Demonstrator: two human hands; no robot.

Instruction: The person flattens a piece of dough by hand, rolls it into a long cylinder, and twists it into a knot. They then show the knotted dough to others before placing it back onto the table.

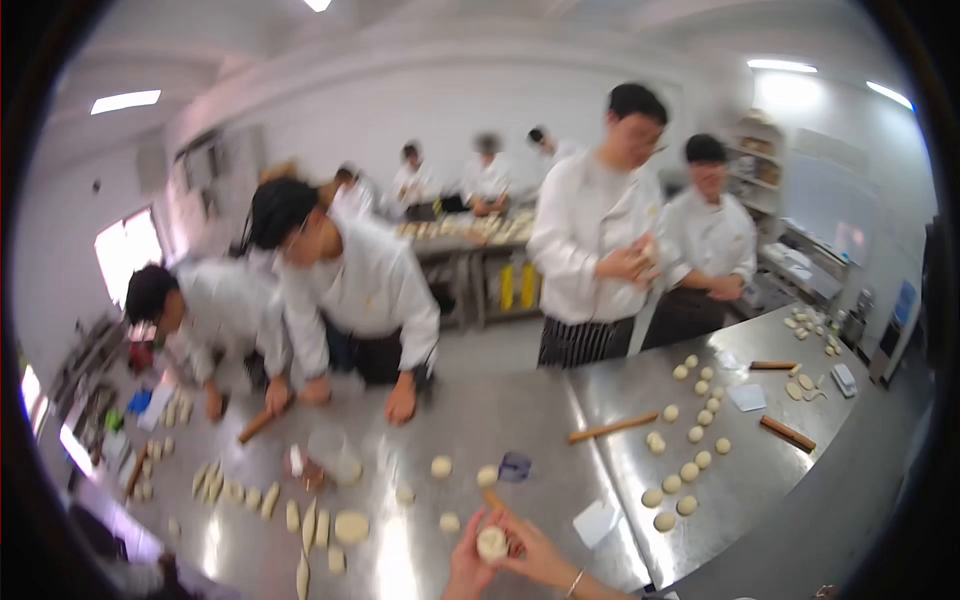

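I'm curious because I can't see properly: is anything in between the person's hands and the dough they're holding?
Nothing visible is in between: the left hand and right hand hold the dough piece directly.

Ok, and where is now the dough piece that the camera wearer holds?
The dough piece is near the bottom of the head view, just right of centre, held between left hand and right hand; a flat white thing lies to its right.
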